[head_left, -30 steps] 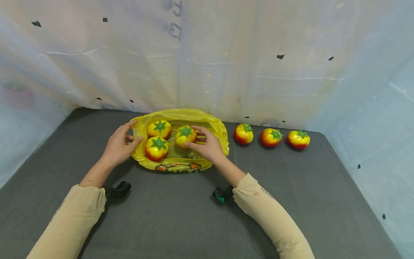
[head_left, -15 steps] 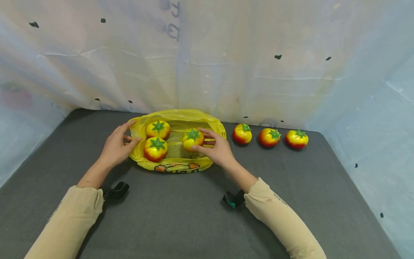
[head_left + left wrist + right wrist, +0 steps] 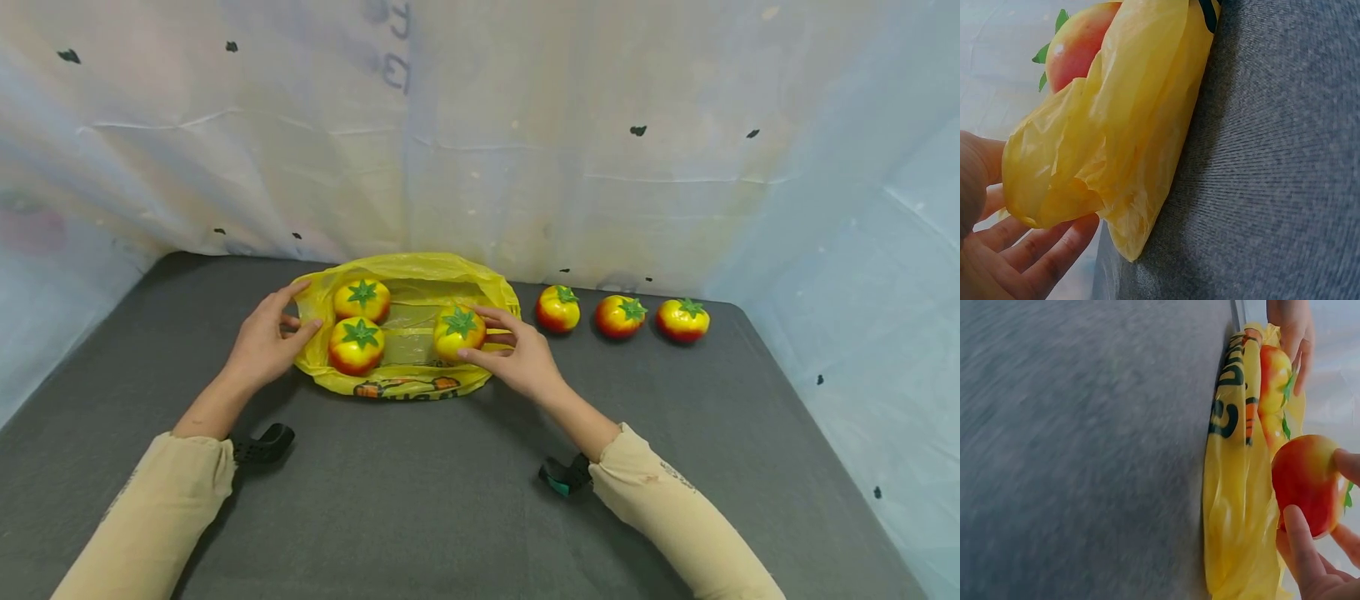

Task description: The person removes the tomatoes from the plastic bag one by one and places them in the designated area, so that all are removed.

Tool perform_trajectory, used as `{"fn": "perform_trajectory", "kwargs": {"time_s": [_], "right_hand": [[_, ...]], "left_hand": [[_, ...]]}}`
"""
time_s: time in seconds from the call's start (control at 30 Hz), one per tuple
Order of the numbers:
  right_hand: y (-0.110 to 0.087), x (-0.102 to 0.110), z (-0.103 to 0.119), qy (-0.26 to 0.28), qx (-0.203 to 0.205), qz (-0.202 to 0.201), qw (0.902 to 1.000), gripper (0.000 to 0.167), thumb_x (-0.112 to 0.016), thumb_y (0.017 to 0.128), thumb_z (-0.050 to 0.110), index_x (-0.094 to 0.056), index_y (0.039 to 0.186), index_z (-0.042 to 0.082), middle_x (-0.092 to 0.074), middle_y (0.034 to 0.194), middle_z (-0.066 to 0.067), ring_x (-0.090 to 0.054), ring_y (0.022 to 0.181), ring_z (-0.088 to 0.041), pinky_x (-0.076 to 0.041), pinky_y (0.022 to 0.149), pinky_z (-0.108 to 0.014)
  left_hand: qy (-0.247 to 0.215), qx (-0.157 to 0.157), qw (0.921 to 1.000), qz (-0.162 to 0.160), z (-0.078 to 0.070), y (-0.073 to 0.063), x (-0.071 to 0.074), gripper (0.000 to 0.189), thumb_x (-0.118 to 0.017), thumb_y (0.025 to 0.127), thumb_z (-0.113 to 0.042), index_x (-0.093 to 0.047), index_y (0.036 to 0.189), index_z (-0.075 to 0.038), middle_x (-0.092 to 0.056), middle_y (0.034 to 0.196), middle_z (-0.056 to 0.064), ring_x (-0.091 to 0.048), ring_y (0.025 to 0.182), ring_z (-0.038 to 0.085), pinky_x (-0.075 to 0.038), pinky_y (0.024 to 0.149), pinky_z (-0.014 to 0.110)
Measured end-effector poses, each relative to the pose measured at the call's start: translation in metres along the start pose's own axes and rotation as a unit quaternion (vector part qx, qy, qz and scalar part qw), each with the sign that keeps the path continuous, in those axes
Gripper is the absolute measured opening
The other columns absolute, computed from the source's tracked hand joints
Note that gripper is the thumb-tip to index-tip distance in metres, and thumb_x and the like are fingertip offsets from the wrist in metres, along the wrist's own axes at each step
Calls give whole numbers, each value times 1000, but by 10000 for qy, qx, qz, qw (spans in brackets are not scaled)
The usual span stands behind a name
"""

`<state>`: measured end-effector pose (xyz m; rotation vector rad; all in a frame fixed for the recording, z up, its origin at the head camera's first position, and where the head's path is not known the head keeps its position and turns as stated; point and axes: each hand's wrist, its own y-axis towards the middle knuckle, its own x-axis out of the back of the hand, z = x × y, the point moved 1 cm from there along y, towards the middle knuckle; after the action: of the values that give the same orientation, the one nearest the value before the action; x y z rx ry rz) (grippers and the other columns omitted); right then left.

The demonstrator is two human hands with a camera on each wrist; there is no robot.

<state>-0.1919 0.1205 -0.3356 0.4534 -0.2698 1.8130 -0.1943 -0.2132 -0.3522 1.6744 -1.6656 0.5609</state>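
Pale, creased sheeting [image 3: 480, 183] dotted with dark specks backs a dark grey, fabric-textured tabletop [image 3: 405, 517] as a person works with two bare hands at a crumpled yellow plastic bag [image 3: 420, 265], its mouth spread wide. The right hand [image 3: 521, 354], at the bag's 3 o'clock side, grasps a glossy, round, yellow-and-red fruit [image 3: 450, 340] with a green star-shaped calyx between thumb and fingers. The grasped fruit lies at 10 o'clock from that hand and at 3 o'clock, well apart, from the left; it is within the bag's mouth, though whether it touches the bottom cannot be told. The left hand [image 3: 262, 342], at the bag's 9 o'clock, holds the rim loosely between thumb and fingers. Nearer the left hand, a far fruit [image 3: 363, 298] at 10 o'clock and a near fruit [image 3: 357, 348] at 8 o'clock, both of the same kind, lie close together in the bag. Orange-and-black print [image 3: 405, 388] marks its 6 o'clock side. Beige sleeves [image 3: 142, 533] cover both forearms, and a black strap [image 3: 262, 444] shows at each wrist. Outside the bag, toward 3 o'clock, stands a spaced row of three matching fruits [image 3: 620, 317].
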Motion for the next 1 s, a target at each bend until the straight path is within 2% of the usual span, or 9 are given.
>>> {"fn": "perform_trajectory", "kwargs": {"time_s": [0.23, 0.4, 1.0], "right_hand": [[-5, 13, -4, 180, 206, -265, 9993, 61, -79, 80, 20, -54, 136, 17, -56, 131, -13, -62, 113, -29, -55, 88, -37], [-7, 21, -6, 92, 311, -383, 9987, 59, -79, 81, 21, -55, 135, 17, -58, 130, -11, -63, 111, -28, -56, 87, -38], [-19, 58, -11, -454, 151, -625, 9969, 61, -79, 80, 30, -54, 136, 23, -59, 129, -7, -63, 109, -23, -56, 87, -36]], "left_hand": [[-26, -28, 10000, 16, 0, 0, 1, 60, -55, 98, -21, -28, 150, -3, -36, 139, 33, -58, 95, 41, -54, 73, 54], [-9, -4, 10000, 19, 0, 0, 1, 60, -55, 99, -20, -28, 150, -3, -38, 137, 33, -57, 95, 40, -53, 73, 54], [-9, 45, 10000, 39, -2, -1, 1, 60, -55, 99, -21, -28, 150, -4, -38, 137, 32, -56, 96, 40, -52, 76, 55]]}}
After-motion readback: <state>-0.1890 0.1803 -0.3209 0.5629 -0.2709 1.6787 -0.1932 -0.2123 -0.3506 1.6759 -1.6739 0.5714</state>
